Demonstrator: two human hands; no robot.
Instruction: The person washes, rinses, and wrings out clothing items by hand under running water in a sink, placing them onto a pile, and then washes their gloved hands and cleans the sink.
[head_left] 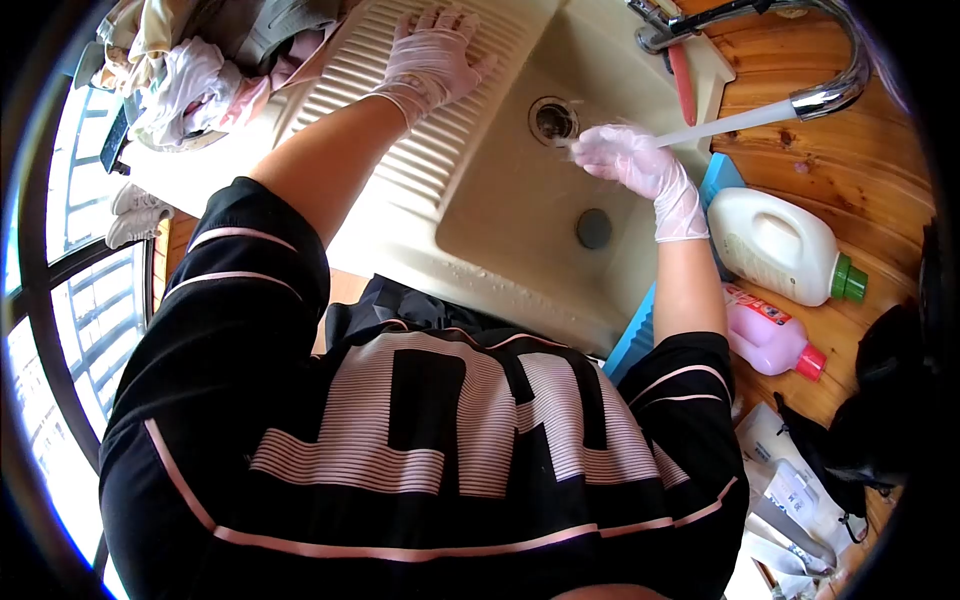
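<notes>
My left hand (432, 62), in a thin whitish glove, lies flat with its fingers spread on the ribbed drainboard (400, 170) beside the basin. Over the beige sink basin (520, 200), my right hand (628, 160), gloved the same way, is under the stream of water (725, 124) from the chrome faucet (830, 100). Its fingers are stretched out and hold nothing. Near those fingertips is the drain (552, 121), and a dark round plug (594, 229) sits lower in the basin.
A heap of clothes (195, 90) lies at the upper left. Right of the sink stand a white bottle with a green cap (775, 245) and a pink bottle (765, 335) on wood. A red-handled tool (683, 85) rests by the faucet. A blue board (632, 335) edges the sink.
</notes>
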